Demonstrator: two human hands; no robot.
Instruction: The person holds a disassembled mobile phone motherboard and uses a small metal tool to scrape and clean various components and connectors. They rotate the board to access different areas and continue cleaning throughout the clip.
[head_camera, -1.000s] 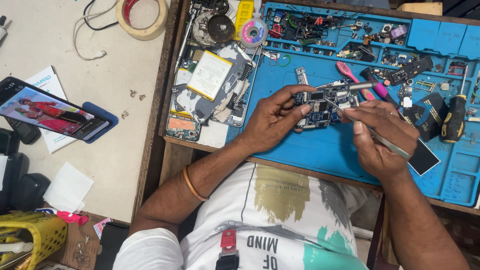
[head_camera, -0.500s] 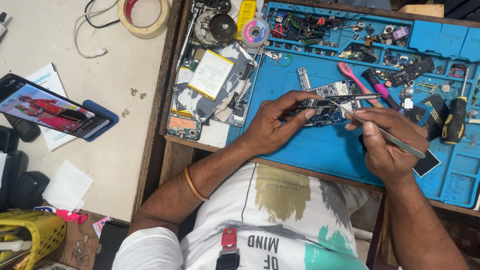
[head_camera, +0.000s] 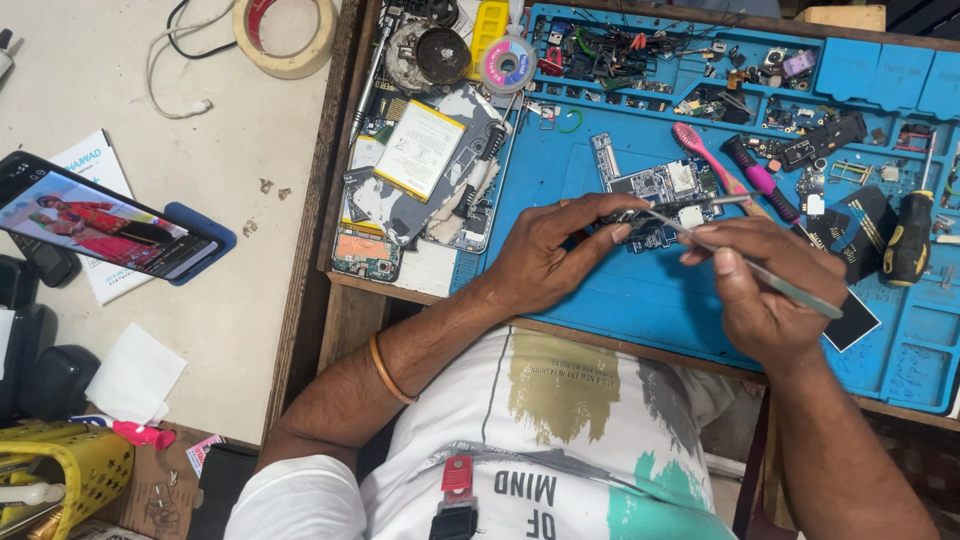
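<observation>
A small phone circuit board (head_camera: 665, 190) lies on the blue repair mat (head_camera: 640, 290). My left hand (head_camera: 560, 255) pinches the board's near edge and holds it down. My right hand (head_camera: 760, 290) grips metal tweezers (head_camera: 760, 268), whose tips reach left to the board beside my left fingertips. A pink toothbrush (head_camera: 705, 160) and a pink-handled tool (head_camera: 758, 180) lie just behind the board.
An opened phone with its battery (head_camera: 420, 150) lies at the mat's left. A black-and-yellow screwdriver (head_camera: 908, 240) rests at right. Small parts fill the mat's rear trays (head_camera: 700, 60). On the left table are a propped playing phone (head_camera: 100, 220), a tape roll (head_camera: 285, 35), and a yellow basket (head_camera: 60, 480).
My right hand has shifted slightly, bringing the tweezers' tips closer to the board's near edge. My left hand keeps its hold on the board.
</observation>
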